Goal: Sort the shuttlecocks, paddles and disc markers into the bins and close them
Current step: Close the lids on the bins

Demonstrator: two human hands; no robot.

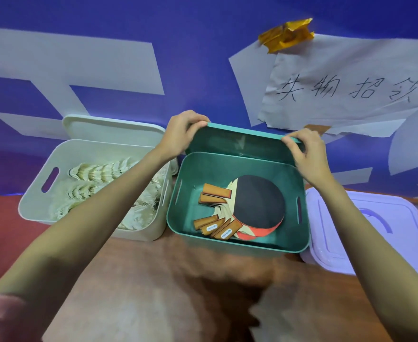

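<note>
Behind the teal bin [237,243], both hands [182,134] [306,154] pinch its seemingly upright lid's [242,144] top edge

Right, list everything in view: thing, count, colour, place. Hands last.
green bin: one, teal, centre, open
green lid: one, teal, upright behind green bin
paddles: several, black and red faces, wooden handles, inside green bin
white bin: one, left, open
shuttlecocks: many, white, in white bin
white lid: one, behind white bin
lilac bin: one, right, lidded
paper sign: one, white, wall
left hand: grips green lid's left corner
right hand: grips its right corner
</note>
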